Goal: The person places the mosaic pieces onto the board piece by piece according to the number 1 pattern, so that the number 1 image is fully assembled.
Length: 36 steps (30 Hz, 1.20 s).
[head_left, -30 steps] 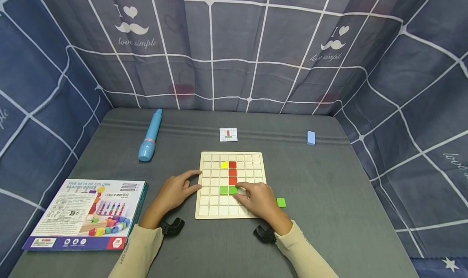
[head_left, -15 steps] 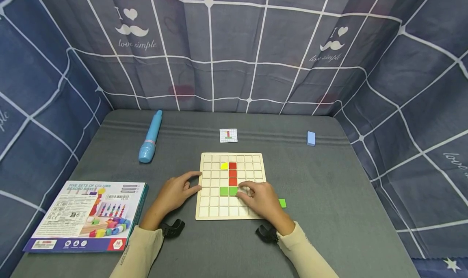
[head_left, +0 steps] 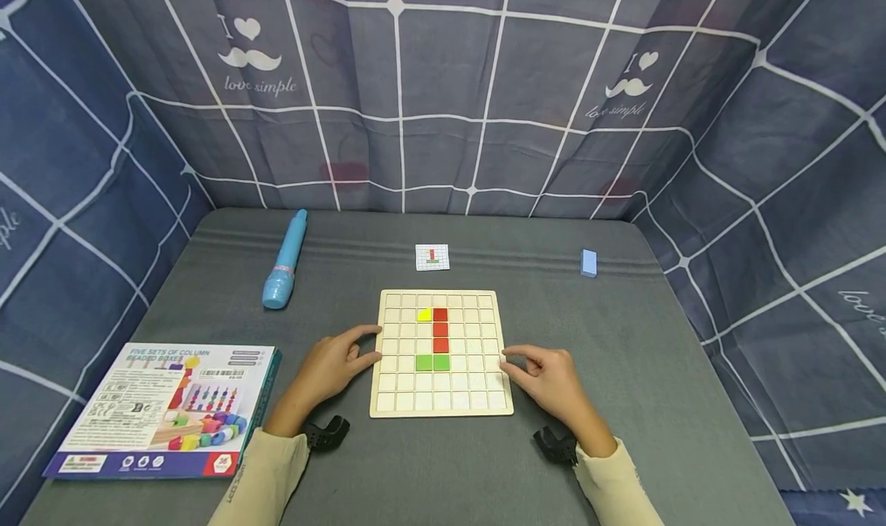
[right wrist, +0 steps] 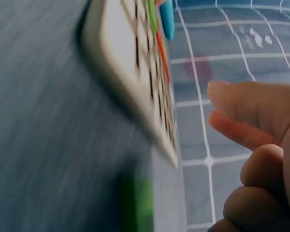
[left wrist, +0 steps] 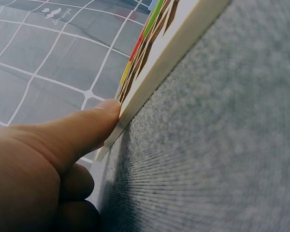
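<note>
A pale wooden grid board (head_left: 477, 401) lies mid-table. A yellow tile (head_left: 424, 315), a column of red tiles (head_left: 440, 329) and two green tiles (head_left: 432, 363) sit in its cells. My left hand (head_left: 331, 364) touches the board's left edge with thumb and index fingertips spread apart; the left wrist view shows the thumb (left wrist: 87, 128) against the rim. Over the board's right edge is my right hand (head_left: 548, 380), holding nothing, its index finger and thumb parted and the other fingers bent. A loose green tile (right wrist: 137, 205), hidden behind this hand in the head view, shows below it in the right wrist view.
Behind the board lies a small pattern card (head_left: 432, 257). A blue block (head_left: 588, 263) is at the back right, and a blue microphone-shaped object (head_left: 284, 261) at the back left. A flat printed box (head_left: 166, 411) occupies the front left. Patterned curtains (head_left: 443, 88) enclose the table.
My right hand has left the green tile in the board's row and moved right to the board's edge, now covering the loose green tile. The left hand has stayed in place.
</note>
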Each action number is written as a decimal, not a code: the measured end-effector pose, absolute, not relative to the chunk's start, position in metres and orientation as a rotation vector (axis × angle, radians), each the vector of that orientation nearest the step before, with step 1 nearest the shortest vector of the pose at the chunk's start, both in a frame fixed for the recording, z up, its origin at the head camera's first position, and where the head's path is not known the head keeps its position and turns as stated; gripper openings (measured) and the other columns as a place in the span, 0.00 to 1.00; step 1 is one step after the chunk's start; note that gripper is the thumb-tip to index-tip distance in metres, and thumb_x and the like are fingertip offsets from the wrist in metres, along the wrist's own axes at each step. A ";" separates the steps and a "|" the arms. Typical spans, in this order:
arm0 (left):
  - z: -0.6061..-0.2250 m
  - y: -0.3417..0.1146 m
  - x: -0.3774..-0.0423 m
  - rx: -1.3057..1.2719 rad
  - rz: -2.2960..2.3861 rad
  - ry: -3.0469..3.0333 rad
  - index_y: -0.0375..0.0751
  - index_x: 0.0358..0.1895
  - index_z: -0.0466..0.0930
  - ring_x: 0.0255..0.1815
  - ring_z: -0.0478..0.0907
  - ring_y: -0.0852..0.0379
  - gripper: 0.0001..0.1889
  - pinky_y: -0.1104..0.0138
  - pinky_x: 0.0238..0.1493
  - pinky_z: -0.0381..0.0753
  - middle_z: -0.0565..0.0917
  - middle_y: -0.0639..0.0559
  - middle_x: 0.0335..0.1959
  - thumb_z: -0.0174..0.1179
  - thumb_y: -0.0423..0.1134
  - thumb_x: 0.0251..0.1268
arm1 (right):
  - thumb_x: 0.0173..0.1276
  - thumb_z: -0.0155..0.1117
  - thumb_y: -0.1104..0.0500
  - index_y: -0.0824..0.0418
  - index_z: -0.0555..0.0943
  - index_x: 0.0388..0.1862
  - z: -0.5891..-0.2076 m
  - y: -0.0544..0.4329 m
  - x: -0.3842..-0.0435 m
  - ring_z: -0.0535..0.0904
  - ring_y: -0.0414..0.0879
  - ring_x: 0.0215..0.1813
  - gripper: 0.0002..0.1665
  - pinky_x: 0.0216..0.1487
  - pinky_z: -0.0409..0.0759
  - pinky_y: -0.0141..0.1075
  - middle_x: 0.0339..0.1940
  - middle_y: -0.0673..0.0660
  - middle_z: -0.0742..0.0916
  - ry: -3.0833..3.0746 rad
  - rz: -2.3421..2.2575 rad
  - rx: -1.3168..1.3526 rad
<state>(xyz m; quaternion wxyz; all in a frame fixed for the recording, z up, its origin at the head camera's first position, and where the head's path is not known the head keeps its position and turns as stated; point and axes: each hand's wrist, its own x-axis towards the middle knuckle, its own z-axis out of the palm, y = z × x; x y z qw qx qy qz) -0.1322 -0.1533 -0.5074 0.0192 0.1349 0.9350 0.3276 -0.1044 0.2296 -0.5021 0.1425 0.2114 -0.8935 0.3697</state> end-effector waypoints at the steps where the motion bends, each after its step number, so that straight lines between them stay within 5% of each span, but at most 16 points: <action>1: -0.508 -0.153 -0.132 0.419 1.016 2.902 0.50 0.66 0.80 0.13 0.57 0.65 0.25 0.68 0.18 0.60 0.65 0.62 0.13 0.69 0.50 0.68 | 0.59 0.81 0.58 0.56 0.91 0.42 -0.503 0.235 -0.102 0.47 0.25 0.18 0.12 0.19 0.51 0.24 0.15 0.33 0.59 -2.590 1.072 0.595; 16: -0.506 -0.154 -0.132 0.419 1.018 2.903 0.50 0.66 0.80 0.13 0.58 0.64 0.25 0.68 0.18 0.60 0.66 0.61 0.13 0.69 0.50 0.68 | 0.59 0.81 0.58 0.53 0.91 0.45 -0.512 0.294 -0.080 0.51 0.28 0.17 0.15 0.18 0.56 0.28 0.14 0.36 0.62 -2.756 1.113 0.392; 36: -0.506 -0.153 -0.132 0.408 1.019 2.894 0.50 0.66 0.80 0.14 0.57 0.65 0.25 0.68 0.19 0.60 0.65 0.62 0.14 0.69 0.50 0.68 | 0.58 0.82 0.55 0.49 0.90 0.47 -0.516 0.293 -0.074 0.51 0.29 0.18 0.17 0.19 0.55 0.28 0.14 0.35 0.62 -2.843 1.133 0.358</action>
